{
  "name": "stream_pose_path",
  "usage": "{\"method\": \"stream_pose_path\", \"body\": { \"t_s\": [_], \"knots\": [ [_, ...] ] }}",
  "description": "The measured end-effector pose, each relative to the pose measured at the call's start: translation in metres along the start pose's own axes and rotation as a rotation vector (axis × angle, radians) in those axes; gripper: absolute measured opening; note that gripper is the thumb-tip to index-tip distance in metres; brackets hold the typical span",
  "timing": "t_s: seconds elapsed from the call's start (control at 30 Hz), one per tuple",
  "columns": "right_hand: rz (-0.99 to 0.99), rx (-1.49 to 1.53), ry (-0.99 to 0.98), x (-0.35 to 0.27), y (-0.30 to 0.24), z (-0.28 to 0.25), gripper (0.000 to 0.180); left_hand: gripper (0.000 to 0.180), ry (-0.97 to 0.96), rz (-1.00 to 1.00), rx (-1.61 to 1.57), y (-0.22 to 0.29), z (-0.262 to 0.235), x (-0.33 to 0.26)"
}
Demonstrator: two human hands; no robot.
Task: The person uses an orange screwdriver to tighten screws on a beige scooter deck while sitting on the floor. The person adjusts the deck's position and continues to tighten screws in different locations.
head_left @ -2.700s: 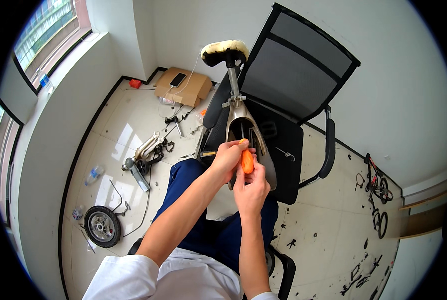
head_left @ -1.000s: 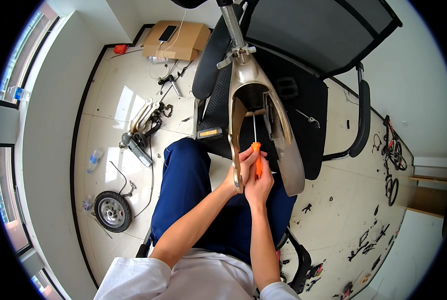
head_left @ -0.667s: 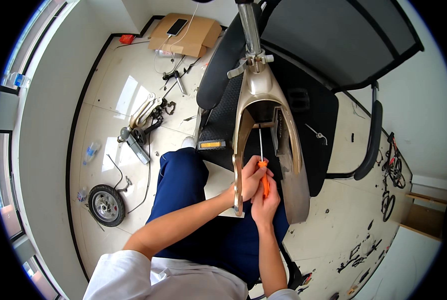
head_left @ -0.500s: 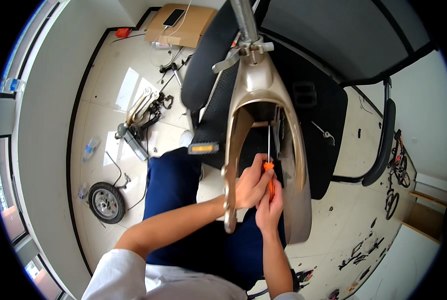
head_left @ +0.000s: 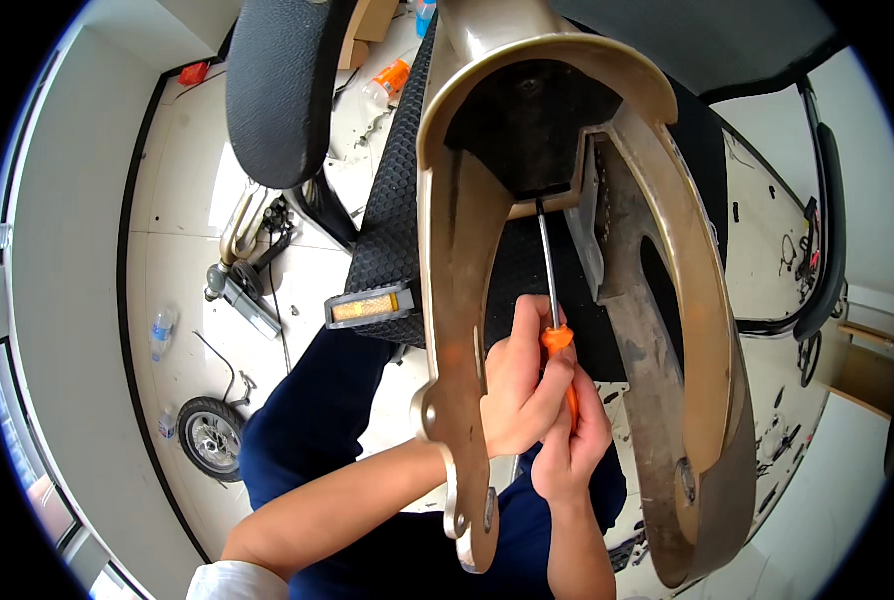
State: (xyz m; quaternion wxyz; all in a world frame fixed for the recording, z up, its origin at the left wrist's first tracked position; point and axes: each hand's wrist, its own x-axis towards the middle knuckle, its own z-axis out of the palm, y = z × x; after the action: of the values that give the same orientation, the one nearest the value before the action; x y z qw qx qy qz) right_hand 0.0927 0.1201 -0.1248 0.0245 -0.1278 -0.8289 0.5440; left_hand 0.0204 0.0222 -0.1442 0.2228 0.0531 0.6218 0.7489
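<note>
A champagne-coloured metal frame (head_left: 454,290) of a bike or scooter, with two long arms, stands tilted before me. Between its arms both hands grip a screwdriver (head_left: 550,265) with an orange handle and a long thin shaft. My left hand (head_left: 517,390) has its fingers closed about the top of the handle, with the index finger near the shaft. My right hand (head_left: 572,450) wraps the handle lower down. The shaft points away from me, its tip at a dark slot by the small crosspiece (head_left: 537,207) inside the frame. What the tip meets is too small to tell.
The frame rests on a black chair with an armrest (head_left: 289,90). A pedal with an amber reflector (head_left: 370,306) sits left of the frame. On the tiled floor lie a small wheel (head_left: 212,438), metal bike parts (head_left: 242,285), bottles (head_left: 163,333) and scattered pieces.
My view has come closer to the frame, which now looks larger. Both hands keep hold of the screwdriver, and its tip remains near the crosspiece.
</note>
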Motion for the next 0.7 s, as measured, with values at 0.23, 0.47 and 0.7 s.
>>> {"method": "stream_pose_path", "body": {
  "t_s": [0.23, 0.47, 0.7],
  "knots": [
    [0.040, 0.081, 0.060, 0.004, 0.000, 0.007, 0.037, 0.022, 0.016, -0.052, 0.036, 0.011, 0.004, 0.005],
    [0.081, 0.118, 0.052, -0.001, -0.005, 0.008, 0.036, 0.021, 0.027, -0.063, -0.025, 0.010, 0.001, 0.005],
    [0.051, 0.063, 0.101, 0.000, -0.005, 0.009, 0.035, 0.021, 0.026, -0.071, -0.036, 0.011, 0.001, 0.006]
  ]
}}
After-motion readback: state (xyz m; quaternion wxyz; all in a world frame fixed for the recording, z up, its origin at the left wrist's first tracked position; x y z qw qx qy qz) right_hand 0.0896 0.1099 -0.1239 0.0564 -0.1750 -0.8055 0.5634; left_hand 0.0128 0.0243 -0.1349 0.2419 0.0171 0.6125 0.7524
